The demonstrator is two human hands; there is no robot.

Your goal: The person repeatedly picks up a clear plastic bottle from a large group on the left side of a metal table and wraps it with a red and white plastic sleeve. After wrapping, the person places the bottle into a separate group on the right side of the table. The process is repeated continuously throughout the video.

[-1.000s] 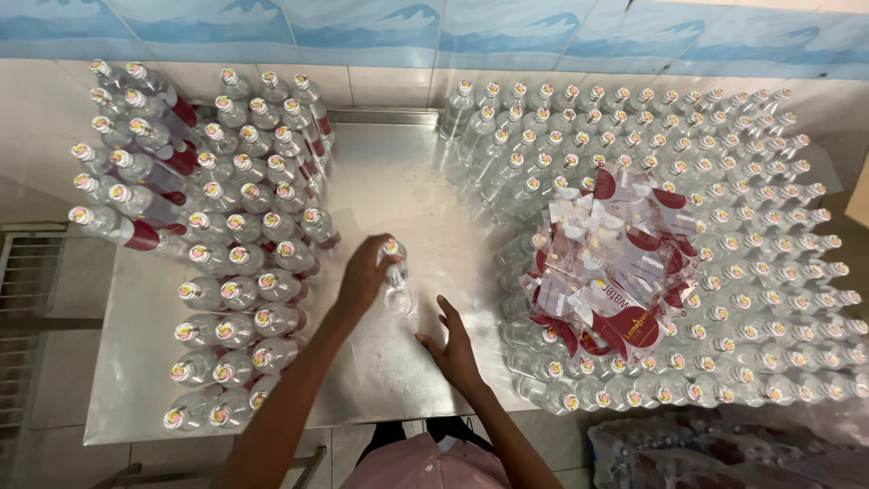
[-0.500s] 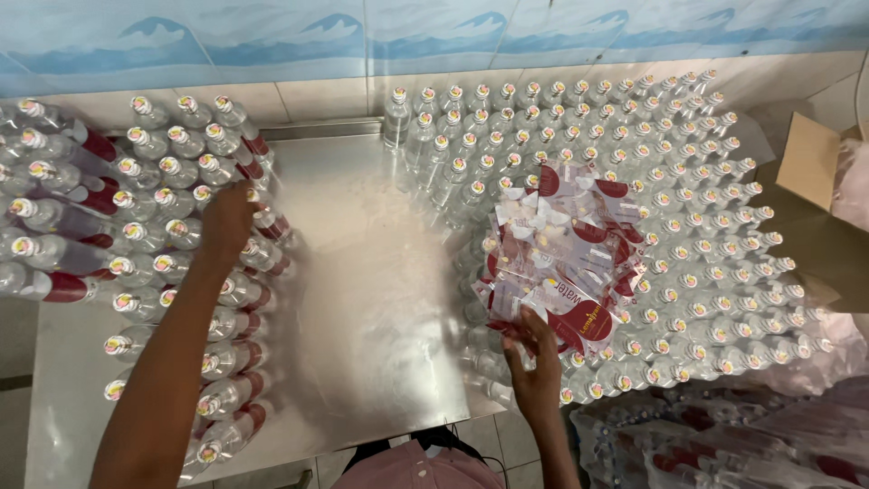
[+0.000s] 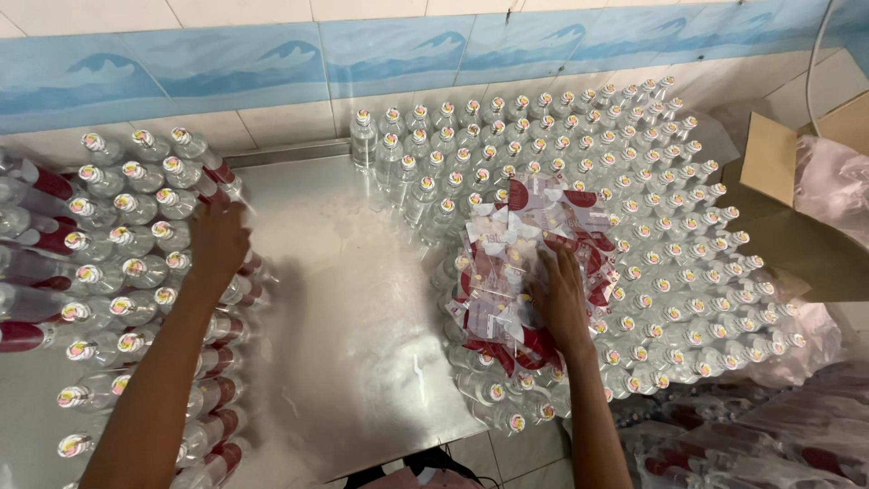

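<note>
**Both hands on their piles at the bottle bench**

Head view: half a second earlier the left hand had been higher among the lying bottles, and the right hand had only touched the near edge of the label pile. Now the left hand point(image 3: 217, 243) rested on the stack of lying bottles point(image 3: 127, 272) at the left of the bench point(image 3: 353, 326), palm down, its fingers curled over a bottle near the inner edge of the stack; whether they gripped it could not be told. The right hand point(image 3: 559, 299) had moved further up onto the pile of red and white labels point(image 3: 511, 263), lying flat with its fingers spread open and pressing on the sheets.

The labels sat on top of the standing bottles point(image 3: 670, 226), clear ones with white caps, packed in close rows over the right half of the bench. A bare steel strip ran between the two bottle groups, and both forearms crossed its near end. An open cardboard box point(image 3: 778, 181) with a pink bag point(image 3: 837, 177) stood at the far right. A blue and white tiled wall point(image 3: 235, 63) rose behind.
</note>
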